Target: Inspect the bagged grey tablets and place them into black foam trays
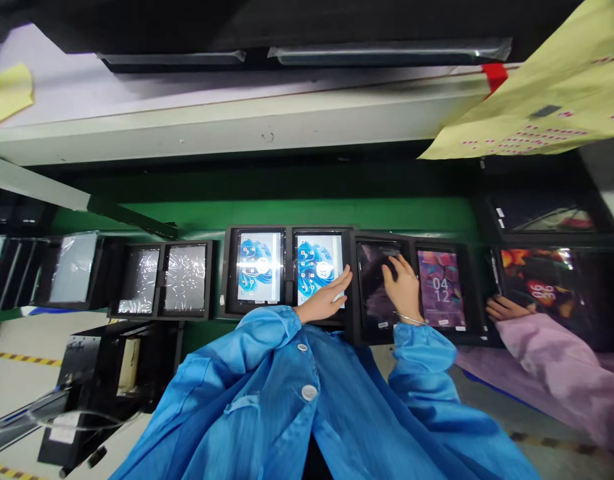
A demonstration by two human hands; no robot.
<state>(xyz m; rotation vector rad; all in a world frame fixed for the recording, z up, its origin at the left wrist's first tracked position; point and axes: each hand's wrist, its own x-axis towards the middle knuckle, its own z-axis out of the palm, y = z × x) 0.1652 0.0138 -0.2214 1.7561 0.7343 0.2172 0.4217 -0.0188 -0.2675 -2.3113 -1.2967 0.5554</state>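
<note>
A flat, black, dark-screened tablet point(371, 300) is set on the green belt point(287, 213), covered by the right hand point(403, 288), fingers spread, nothing gripped. Just left of it, a lit blue-screened tablet point(311, 260) is touched by the flat, open left hand point(325, 298). The glass is judged stiff, slick, fragile, best held by its edges. A white beam point(211, 127) is seen beyond it.

Dim work line, lit mostly by the glowing tablet screens point(317, 267) in front of me. White glare flares off the plastic-wrapped screens point(184, 277) on the left. The far shelf point(287, 27) sits in deep shadow. The edges bend and stretch, and my right hand point(404, 290) looks slightly blurred.
</note>
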